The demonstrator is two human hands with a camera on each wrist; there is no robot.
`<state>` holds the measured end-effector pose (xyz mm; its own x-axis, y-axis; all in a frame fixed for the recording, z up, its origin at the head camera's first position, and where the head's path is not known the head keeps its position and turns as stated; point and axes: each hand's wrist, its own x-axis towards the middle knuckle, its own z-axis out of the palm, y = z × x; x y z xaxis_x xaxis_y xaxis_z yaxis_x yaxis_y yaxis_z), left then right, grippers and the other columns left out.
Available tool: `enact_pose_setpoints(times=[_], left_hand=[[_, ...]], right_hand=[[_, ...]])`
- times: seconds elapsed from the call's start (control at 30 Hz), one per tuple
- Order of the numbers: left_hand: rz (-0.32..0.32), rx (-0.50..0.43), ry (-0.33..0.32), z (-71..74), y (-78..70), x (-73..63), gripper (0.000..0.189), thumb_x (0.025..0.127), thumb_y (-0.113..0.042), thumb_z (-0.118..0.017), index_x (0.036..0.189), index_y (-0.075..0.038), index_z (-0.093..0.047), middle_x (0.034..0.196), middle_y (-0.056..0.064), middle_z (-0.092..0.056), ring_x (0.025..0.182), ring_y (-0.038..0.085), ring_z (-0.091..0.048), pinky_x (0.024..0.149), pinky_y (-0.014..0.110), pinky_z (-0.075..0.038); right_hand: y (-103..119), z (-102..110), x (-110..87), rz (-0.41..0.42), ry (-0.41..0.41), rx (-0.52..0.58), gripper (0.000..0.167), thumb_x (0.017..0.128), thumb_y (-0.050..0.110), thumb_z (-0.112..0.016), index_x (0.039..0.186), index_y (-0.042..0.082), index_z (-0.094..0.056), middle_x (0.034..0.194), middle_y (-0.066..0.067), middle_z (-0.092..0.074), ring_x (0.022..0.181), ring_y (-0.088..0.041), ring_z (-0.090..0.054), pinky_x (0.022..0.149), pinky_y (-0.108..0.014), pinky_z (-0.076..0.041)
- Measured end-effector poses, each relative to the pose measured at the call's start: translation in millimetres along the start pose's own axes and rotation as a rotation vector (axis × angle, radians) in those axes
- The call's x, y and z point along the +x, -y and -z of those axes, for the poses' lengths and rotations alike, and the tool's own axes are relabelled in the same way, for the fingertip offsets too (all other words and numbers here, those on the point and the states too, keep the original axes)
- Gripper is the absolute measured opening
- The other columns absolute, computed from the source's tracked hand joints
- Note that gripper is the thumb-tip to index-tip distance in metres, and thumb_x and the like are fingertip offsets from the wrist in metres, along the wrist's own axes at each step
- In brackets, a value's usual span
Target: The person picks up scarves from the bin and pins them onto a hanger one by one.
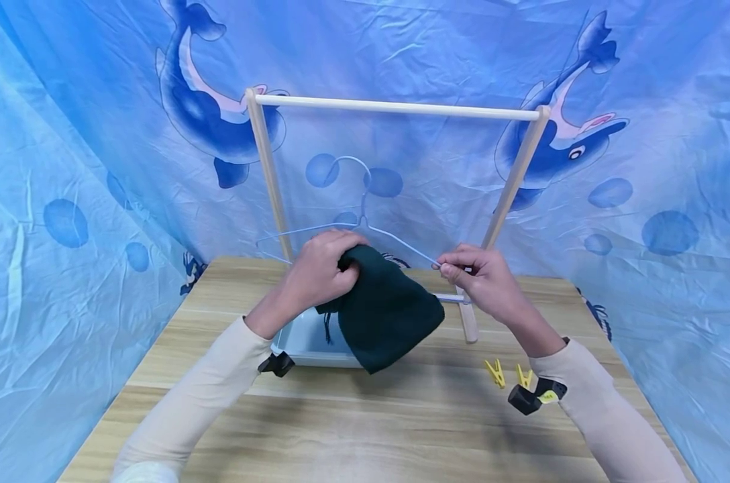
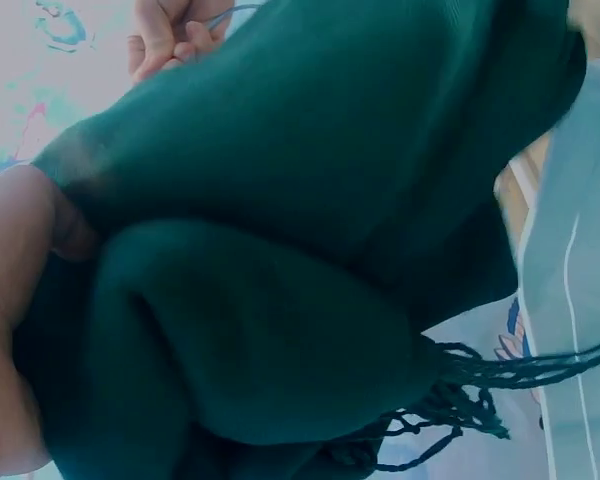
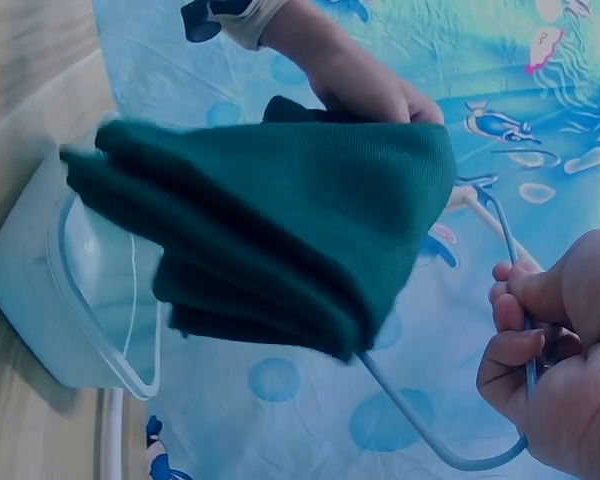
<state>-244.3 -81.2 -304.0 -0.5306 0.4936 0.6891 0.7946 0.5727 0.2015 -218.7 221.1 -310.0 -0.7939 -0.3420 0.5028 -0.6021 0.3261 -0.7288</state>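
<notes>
A folded dark green scarf (image 1: 392, 305) with braided fringe hangs from my left hand (image 1: 325, 265), which grips its upper part near the middle of a light blue wire hanger (image 1: 395, 238). Several layers of the scarf (image 3: 280, 200) drape over the hanger's lower bar in the right wrist view. My right hand (image 1: 476, 275) pinches the hanger's right end between thumb and fingers. The hanger's hook points up. In the left wrist view, the scarf (image 2: 280, 180) fills most of the frame, with its dark fringe (image 2: 470, 375) dangling at the lower right.
Behind the hands stands a wooden rack with a white top rail (image 1: 395, 106). A pale blue plastic basin (image 1: 317, 359) sits on the wooden table (image 1: 353, 429) below the scarf. Two yellow clothespins (image 1: 495, 373) lie near the right forearm. A blue dolphin-print curtain (image 1: 449, 54) surrounds the table.
</notes>
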Motion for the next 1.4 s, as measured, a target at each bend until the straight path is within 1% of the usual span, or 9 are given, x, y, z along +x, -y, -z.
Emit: enact_pose_setpoints(times=[0.3, 0.5, 0.63, 0.73, 0.87, 1.03, 1.13, 1.27, 1.4], left_hand=[[0.116, 0.052, 0.138, -1.4, 0.7, -1.8, 0.024, 0.092, -0.012, -0.064, 0.114, -0.007, -0.073, 0.113, 0.011, -0.074, 0.104, 0.032, -0.069, 0.092, 0.049, -0.054], [0.223, 0.105, 0.063, -4.5, 3.5, -2.5, 0.013, 0.097, -0.015, -0.058, 0.093, -0.005, -0.066, 0.069, 0.009, -0.058, 0.069, 0.031, -0.062, 0.064, 0.045, -0.049], [0.309, 0.115, 0.034, -5.8, 4.5, -4.7, 0.016, 0.097, -0.016, -0.056, 0.084, -0.007, -0.056, 0.061, 0.005, -0.04, 0.056, 0.029, -0.054, 0.052, 0.039, -0.039], [0.332, 0.158, 0.074, -5.4, 2.9, -5.9, 0.012, 0.098, -0.016, -0.057, 0.092, -0.006, -0.059, 0.065, 0.009, -0.049, 0.058, 0.032, -0.057, 0.051, 0.042, -0.042], [0.328, 0.201, 0.139, -5.5, 0.3, -6.5, 0.022, 0.099, -0.017, -0.059, 0.117, -0.006, -0.065, 0.098, 0.017, -0.07, 0.075, 0.035, -0.066, 0.065, 0.049, -0.054], [0.252, 0.195, 0.165, -6.6, 0.3, -5.8, 0.03, 0.097, -0.01, -0.061, 0.126, -0.005, -0.065, 0.113, 0.017, -0.071, 0.087, 0.032, -0.068, 0.073, 0.048, -0.056], [0.123, 0.165, 0.148, -9.0, 2.9, -5.1, 0.027, 0.097, 0.001, -0.057, 0.122, 0.0, -0.066, 0.099, 0.017, -0.072, 0.091, 0.031, -0.07, 0.079, 0.044, -0.057], [-0.046, 0.113, 0.165, -11.6, 5.6, -4.7, 0.036, 0.097, 0.011, -0.049, 0.123, -0.004, -0.07, 0.108, 0.012, -0.074, 0.106, 0.028, -0.069, 0.095, 0.043, -0.054], [-0.084, 0.088, 0.232, -10.1, 4.1, -4.2, 0.043, 0.097, 0.007, -0.043, 0.126, -0.011, -0.07, 0.13, 0.008, -0.068, 0.123, 0.027, -0.061, 0.107, 0.048, -0.045]], right_hand=[[-1, -8, -0.6, 0.024, 0.035, -0.008, 0.012, 0.095, -0.007, -0.066, 0.1, -0.005, -0.077, 0.083, -0.009, -0.062, 0.065, -0.014, -0.047, 0.051, -0.023, -0.04], [0, -9, -2.1, 0.014, 0.049, -0.009, 0.013, 0.096, -0.007, -0.065, 0.101, -0.008, -0.076, 0.084, -0.01, -0.063, 0.065, -0.014, -0.047, 0.052, -0.023, -0.039], [0, -9, -2.6, 0.001, 0.043, -0.001, 0.013, 0.096, -0.007, -0.064, 0.101, -0.009, -0.076, 0.083, -0.011, -0.062, 0.064, -0.014, -0.046, 0.051, -0.023, -0.039], [0, -10, -2.5, 0.003, 0.04, 0.003, 0.013, 0.096, -0.006, -0.064, 0.101, -0.008, -0.076, 0.082, -0.01, -0.061, 0.063, -0.015, -0.045, 0.051, -0.024, -0.038], [0, -10, -2.2, 0.007, 0.039, 0.003, 0.014, 0.097, -0.006, -0.064, 0.102, -0.006, -0.077, 0.081, -0.009, -0.06, 0.063, -0.015, -0.046, 0.051, -0.024, -0.039], [1, -12, -1.5, -0.01, 0.033, 0.007, 0.014, 0.097, -0.004, -0.064, 0.102, -0.006, -0.077, 0.081, -0.009, -0.06, 0.063, -0.015, -0.046, 0.052, -0.024, -0.039], [-1, -13, -1.1, -0.02, 0.04, 0.003, 0.013, 0.097, -0.003, -0.065, 0.102, -0.005, -0.077, 0.081, -0.009, -0.06, 0.063, -0.016, -0.046, 0.052, -0.024, -0.04], [-2, -15, 0.2, -0.023, 0.048, -0.003, 0.013, 0.097, -0.003, -0.065, 0.102, -0.004, -0.077, 0.08, -0.008, -0.059, 0.064, -0.016, -0.046, 0.053, -0.024, -0.04], [-3, -15, 1.8, -0.021, 0.041, 0.001, 0.013, 0.097, -0.003, -0.064, 0.102, -0.006, -0.076, 0.08, -0.008, -0.058, 0.064, -0.015, -0.046, 0.053, -0.023, -0.039]])
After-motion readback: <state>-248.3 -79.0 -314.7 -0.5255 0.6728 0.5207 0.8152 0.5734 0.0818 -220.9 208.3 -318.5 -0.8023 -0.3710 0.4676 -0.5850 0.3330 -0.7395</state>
